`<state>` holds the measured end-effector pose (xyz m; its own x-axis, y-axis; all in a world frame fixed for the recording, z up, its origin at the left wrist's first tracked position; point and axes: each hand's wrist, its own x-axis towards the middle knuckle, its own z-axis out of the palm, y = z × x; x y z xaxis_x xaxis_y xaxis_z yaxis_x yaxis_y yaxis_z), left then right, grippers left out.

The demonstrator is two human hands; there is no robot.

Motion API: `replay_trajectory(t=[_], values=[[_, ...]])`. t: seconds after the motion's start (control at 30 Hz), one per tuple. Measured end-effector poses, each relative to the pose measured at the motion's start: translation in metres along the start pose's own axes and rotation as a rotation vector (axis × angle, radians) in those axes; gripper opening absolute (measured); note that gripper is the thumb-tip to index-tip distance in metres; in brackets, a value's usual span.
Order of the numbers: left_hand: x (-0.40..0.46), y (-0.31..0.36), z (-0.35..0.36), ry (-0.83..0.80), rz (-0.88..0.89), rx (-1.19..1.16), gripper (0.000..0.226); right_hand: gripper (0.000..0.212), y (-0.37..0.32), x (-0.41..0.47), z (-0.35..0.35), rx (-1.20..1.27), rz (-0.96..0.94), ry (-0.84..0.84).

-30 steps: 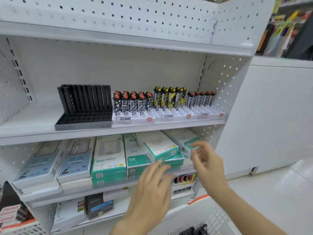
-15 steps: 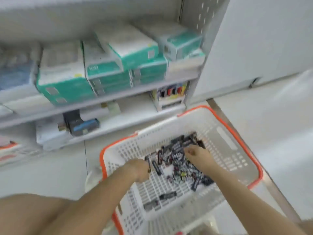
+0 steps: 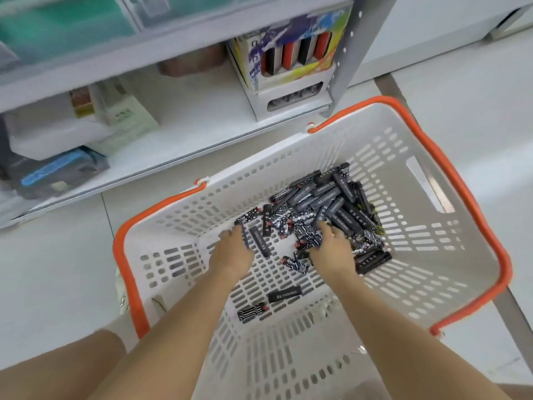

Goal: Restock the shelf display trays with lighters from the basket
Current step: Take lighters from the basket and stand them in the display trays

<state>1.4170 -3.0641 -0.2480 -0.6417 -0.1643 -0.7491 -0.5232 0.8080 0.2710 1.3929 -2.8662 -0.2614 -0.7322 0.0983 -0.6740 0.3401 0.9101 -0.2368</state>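
Left hand (image 3: 232,252) gripping a lighter (image 3: 245,235), right hand (image 3: 333,249) curled into lighter pile (image 3: 326,209), grip unclear, label digits blurred, white basket (image 3: 450,287)

The basket (image 3: 403,174) is white plastic with rows of slotted holes and an orange rim and handles (image 3: 461,197). The lighters (image 3: 326,209) heaped in it are black, many with white circuit-like line patterns, some with white lettering, a few with small red tips and one or two with yellow-green markings. The shelf (image 3: 184,131) is white. A display box (image 3: 291,53) on it is yellow, blue and white with red and black packs. Boxes (image 3: 66,27) above are teal. The floor (image 3: 52,269) is pale grey.
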Motion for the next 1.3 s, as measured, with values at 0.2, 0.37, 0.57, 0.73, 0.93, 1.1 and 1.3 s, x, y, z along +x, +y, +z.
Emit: replay_trajectory(t=[0.2, 0.37, 0.57, 0.73, 0.93, 1.1, 1.3], values=[[0.038, 0.022, 0.006, 0.095, 0.228, 0.239, 0.066, 0.080, -0.028, 0.016, 0.032, -0.235, -0.154, -0.099], [0.052, 0.032, 0.027, 0.035, 0.132, 0.273, 0.057, 0.080, -0.045, 0.018, 0.035, -0.008, 0.051, -0.130], [0.023, 0.014, 0.051, 0.064, 0.145, 0.268, 0.062, 0.073, -0.041, -0.008, 0.057, -0.128, -0.029, -0.080], [-0.005, -0.016, 0.078, 0.216, 0.139, 0.018, 0.052, 0.045, -0.020, -0.047, 0.087, 0.019, -0.003, -0.036], [-0.008, -0.037, 0.078, 0.369, -0.158, -0.236, 0.066, 0.048, -0.030, -0.045, 0.080, 0.598, 0.296, 0.343], [-0.004, -0.034, 0.078, 0.230, -0.091, -0.117, 0.075, 0.053, -0.039, -0.041, 0.092, 0.487, 0.299, 0.084], [-0.014, -0.020, 0.093, 0.225, -0.241, -0.177, 0.069, 0.062, -0.050, -0.051, 0.101, 0.603, 0.430, 0.028]])
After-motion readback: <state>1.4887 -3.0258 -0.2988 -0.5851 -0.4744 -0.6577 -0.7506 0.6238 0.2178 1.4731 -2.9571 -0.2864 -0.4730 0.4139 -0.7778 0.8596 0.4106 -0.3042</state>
